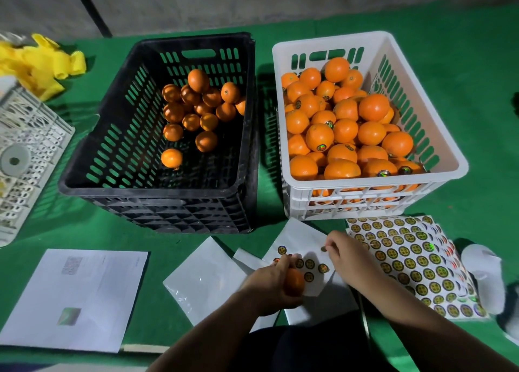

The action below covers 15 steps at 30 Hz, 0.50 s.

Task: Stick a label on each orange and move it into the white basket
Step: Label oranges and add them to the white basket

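My left hand grips one orange low over a nearly used label sheet in front of the crates. My right hand pinches a round label just above that sheet. The black crate at centre left holds several unlabelled oranges. The white basket on the right is almost full of oranges, some showing shiny labels. A full sheet of yellow-and-black labels lies right of my right hand.
Everything sits on a green mat. Blank backing sheets lie under my left arm and a printed paper lies at lower left. An upturned grey crate and yellow netting are far left. A white slipper is far right.
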Available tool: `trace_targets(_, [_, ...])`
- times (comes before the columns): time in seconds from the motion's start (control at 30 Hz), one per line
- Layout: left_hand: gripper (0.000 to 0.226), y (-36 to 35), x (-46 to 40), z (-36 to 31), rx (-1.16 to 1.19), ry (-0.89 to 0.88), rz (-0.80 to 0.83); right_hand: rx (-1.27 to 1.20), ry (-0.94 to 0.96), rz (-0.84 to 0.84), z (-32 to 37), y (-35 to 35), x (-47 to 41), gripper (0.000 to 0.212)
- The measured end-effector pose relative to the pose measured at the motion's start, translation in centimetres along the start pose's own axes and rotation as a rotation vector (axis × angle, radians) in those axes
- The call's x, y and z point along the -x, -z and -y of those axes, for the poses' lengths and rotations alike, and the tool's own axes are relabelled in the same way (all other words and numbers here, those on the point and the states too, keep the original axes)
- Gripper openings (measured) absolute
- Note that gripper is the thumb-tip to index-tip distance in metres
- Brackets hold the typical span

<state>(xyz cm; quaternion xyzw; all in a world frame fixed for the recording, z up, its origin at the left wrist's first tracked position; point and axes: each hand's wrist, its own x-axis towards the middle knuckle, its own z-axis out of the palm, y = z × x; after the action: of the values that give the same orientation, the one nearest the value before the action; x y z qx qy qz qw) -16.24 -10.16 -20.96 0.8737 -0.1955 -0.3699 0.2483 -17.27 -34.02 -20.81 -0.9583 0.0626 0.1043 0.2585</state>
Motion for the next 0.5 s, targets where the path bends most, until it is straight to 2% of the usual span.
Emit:
trace_targets(0.17, [0.072, 0.7, 0.2, -0.5, 0.096, -0.009, -0.026, -0.283, -0.159, -0.115, 0.1, 2.9, 0.7, 0.011])
trace_targets(0.3, [0.077, 2.0, 1.6, -1.8, 0.211, -0.160, -0.234, -0.478, -0.129, -0.089, 2.4, 4.6, 2.4, 0.014])
trace_targets(0.4, [0.071, 3.3, 3.3, -3.2, 0.319, -0.268, -0.442, -0.695, -0.104, -0.084, 4.7, 5.7, 3.9, 0.016])
trace_targets(0.5, [0.069, 4.9, 4.8, -4.8, 0.380, -0.357, -0.571, -0.888, -0.031, -0.040, 7.2, 7.3, 5.2, 0.016])
